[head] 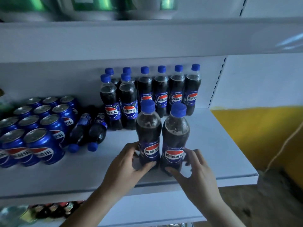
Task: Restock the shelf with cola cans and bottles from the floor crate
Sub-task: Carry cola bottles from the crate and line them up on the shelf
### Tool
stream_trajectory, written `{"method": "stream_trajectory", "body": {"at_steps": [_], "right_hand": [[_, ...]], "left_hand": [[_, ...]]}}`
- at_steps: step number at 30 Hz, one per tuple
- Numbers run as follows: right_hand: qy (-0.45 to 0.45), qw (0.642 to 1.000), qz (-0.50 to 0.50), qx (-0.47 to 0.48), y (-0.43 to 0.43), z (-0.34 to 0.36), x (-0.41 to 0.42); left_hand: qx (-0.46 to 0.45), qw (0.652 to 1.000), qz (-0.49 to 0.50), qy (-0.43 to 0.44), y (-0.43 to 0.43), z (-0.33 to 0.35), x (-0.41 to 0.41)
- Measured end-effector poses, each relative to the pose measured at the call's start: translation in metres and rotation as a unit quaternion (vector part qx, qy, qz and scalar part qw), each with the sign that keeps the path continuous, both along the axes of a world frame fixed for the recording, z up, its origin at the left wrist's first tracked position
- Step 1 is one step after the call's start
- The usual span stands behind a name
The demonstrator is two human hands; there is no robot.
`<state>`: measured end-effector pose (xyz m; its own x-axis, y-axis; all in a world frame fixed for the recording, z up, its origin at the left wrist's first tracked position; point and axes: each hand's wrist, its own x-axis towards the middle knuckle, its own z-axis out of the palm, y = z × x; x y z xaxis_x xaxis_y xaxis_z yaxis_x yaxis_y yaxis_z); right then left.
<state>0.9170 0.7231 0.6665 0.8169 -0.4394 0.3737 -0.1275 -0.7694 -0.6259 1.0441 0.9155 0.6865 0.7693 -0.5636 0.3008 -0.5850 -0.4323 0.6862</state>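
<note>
- On the white shelf (221, 145), near its front edge, the left cola bottle (148, 128) and the right cola bottle (176, 133) stand upright, side by side.
- The left hand (129, 163) grips the left cola bottle low down; the right hand (196, 167) curls round the right one, thumb at its foot.
- Step in hand, by my judgement: setting this pair down.
- Next move calls for sliding both toward 12 o'clock, up to the standing bottle row (177, 89), clear of the toppled bottles (88, 128) and cola cans (41, 126) at 9 o'clock.

A white shelf (213, 145) carries a block of blue cola cans (32, 128) at left, two toppled bottles (88, 130) beside them, upright cola bottles (160, 92) along the back, and near the front edge a left front bottle (148, 133) just beside a right front bottle (175, 140).
</note>
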Motion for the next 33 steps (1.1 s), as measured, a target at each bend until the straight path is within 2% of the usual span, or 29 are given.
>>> {"method": "stream_trajectory", "body": {"at_steps": [3,7,17,27,30,33], "right_hand": [[0.001,0.999,-0.025,-0.029,0.008,-0.006,-0.001],[-0.014,0.998,-0.037,-0.058,0.008,-0.005,0.002],[0.041,0.999,-0.016,-0.015,-0.012,-0.004,0.033],[0.101,0.994,-0.02,0.017,-0.026,0.005,0.073],[0.11,0.994,-0.025,0.009,-0.032,0.008,0.089],[0.123,0.992,-0.025,0.0,-0.038,0.01,0.106]], "left_hand": [[0.037,0.996,0.064,-0.051,-0.001,-0.004,-0.016],[0.06,0.987,0.091,-0.117,-0.011,-0.01,-0.014],[0.109,0.989,0.052,-0.08,-0.016,-0.007,0.022],[0.114,0.993,0.011,-0.033,-0.036,-0.008,0.073],[0.164,0.985,0.021,-0.058,-0.044,0.0,0.09],[0.255,0.961,0.042,-0.099,-0.054,0.012,0.102]]}}
